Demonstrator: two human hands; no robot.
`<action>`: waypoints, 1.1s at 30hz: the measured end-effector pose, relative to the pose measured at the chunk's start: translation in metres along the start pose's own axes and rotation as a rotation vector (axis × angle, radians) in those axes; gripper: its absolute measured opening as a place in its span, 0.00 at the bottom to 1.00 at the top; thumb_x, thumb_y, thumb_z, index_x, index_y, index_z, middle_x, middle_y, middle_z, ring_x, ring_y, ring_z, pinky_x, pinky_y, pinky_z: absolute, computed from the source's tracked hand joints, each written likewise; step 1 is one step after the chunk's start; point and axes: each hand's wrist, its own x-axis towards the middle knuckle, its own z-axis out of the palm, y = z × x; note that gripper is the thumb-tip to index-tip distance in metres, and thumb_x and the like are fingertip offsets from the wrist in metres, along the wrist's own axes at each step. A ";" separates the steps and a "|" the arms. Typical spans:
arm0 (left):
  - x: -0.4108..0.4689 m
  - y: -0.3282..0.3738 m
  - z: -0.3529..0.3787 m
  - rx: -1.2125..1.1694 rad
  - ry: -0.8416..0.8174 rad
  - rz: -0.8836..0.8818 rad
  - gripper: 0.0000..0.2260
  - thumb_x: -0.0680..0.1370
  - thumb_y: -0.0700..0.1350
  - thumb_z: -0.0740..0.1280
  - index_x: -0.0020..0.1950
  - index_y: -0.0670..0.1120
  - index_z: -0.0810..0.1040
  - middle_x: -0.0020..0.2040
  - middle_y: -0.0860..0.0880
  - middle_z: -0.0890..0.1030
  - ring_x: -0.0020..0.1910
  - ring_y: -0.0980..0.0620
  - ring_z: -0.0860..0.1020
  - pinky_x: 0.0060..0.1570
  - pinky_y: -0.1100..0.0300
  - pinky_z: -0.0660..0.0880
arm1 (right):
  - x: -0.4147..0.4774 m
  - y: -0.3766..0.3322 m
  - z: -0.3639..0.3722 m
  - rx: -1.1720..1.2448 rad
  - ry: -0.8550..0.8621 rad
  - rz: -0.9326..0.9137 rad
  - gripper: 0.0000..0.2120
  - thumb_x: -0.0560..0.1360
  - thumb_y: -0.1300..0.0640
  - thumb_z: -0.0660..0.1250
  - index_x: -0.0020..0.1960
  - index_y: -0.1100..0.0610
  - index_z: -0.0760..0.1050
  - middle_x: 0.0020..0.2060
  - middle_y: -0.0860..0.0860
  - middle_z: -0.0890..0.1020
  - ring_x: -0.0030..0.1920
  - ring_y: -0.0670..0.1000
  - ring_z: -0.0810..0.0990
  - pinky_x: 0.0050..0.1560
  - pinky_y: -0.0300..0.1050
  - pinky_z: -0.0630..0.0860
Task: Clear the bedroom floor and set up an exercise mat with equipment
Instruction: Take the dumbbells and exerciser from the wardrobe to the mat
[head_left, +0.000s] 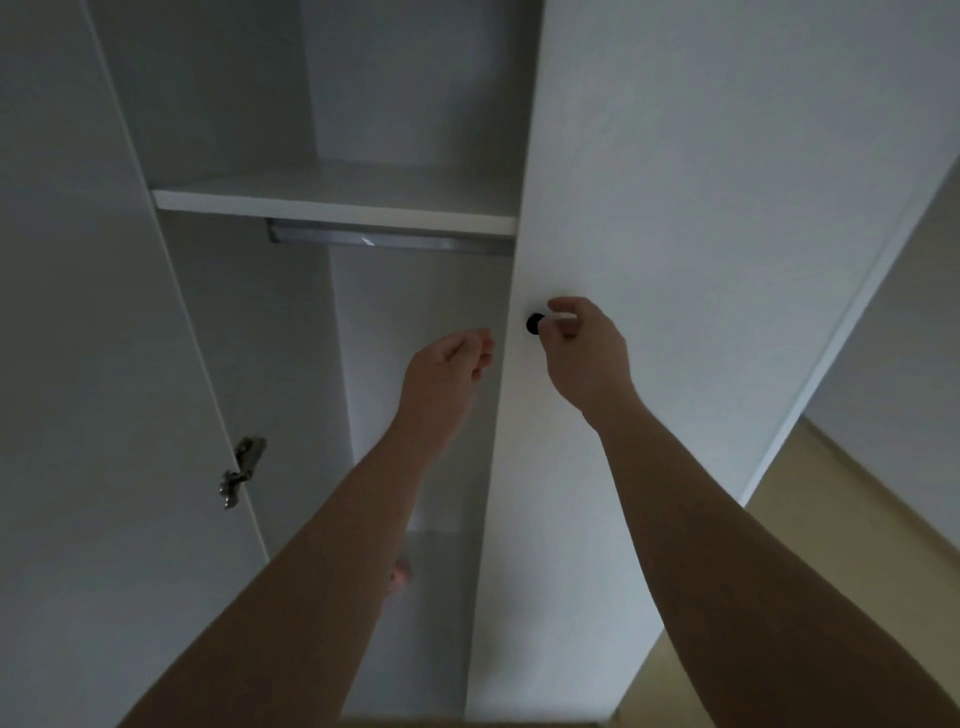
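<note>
The right hand (584, 348) pinches a half-hidden black knob (533, 323).

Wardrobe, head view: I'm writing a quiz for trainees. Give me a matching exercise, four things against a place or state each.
Things:
1 knob
2 hinge
3 shelf
4 left hand

Places or states:
A silver, on the wardrobe's left side
B white, above the metal rail
C holds nothing, fingers loosely curled
D black, pinched by the right hand

Pairs: 1-D, 2-A, 3-B, 4-C.
</note>
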 end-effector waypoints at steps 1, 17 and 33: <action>0.001 0.000 -0.001 0.010 0.001 -0.003 0.08 0.84 0.45 0.64 0.56 0.49 0.83 0.55 0.47 0.85 0.57 0.48 0.82 0.65 0.50 0.76 | 0.004 -0.003 0.002 -0.031 -0.005 -0.019 0.14 0.82 0.53 0.62 0.66 0.53 0.76 0.52 0.46 0.83 0.52 0.48 0.80 0.54 0.40 0.75; -0.031 0.020 0.007 0.178 -0.092 0.035 0.19 0.84 0.44 0.61 0.43 0.65 0.84 0.45 0.62 0.84 0.51 0.60 0.81 0.65 0.53 0.75 | -0.016 -0.016 -0.008 -0.036 0.021 0.046 0.09 0.78 0.55 0.67 0.50 0.55 0.85 0.45 0.49 0.86 0.47 0.50 0.83 0.53 0.48 0.80; -0.118 0.038 0.046 -0.159 -0.356 -0.031 0.10 0.81 0.40 0.65 0.46 0.44 0.86 0.50 0.45 0.87 0.52 0.47 0.85 0.53 0.53 0.81 | -0.141 -0.006 -0.089 0.192 0.269 0.142 0.05 0.74 0.53 0.70 0.43 0.51 0.85 0.37 0.43 0.85 0.41 0.42 0.82 0.44 0.37 0.78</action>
